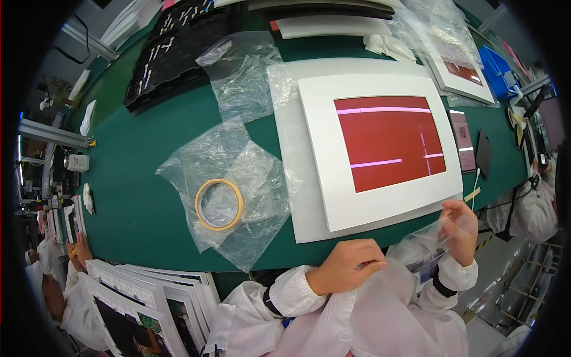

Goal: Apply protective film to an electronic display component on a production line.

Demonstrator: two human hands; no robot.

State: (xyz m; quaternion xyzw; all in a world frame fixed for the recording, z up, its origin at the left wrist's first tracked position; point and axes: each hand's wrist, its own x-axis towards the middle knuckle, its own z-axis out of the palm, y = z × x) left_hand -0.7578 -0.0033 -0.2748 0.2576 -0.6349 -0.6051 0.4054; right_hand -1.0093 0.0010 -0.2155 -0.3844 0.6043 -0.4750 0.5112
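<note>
A white frame (315, 149) with a glossy dark red panel (386, 134) set in it lies on a pale foam sheet (289, 172) in front of me. Bright streaks of light reflect off the panel. Below its near right corner, my right hand (459, 232) pinches a sheet of clear plastic film (421, 243), which hangs toward my body. My left hand (348, 266) is closed, its fingers curled, just off the table's near edge. The film's other end comes close to it, but what those fingers hold is hidden.
Crumpled clear plastic (262, 196) with a roll of tape (239, 205) on it lies left of the frame. A black tray (178, 50), a blue bin (498, 71) and a pink phone-like slab (463, 140) surround it. Framed panels (157, 297) stand lower left, near another person's hand (80, 253).
</note>
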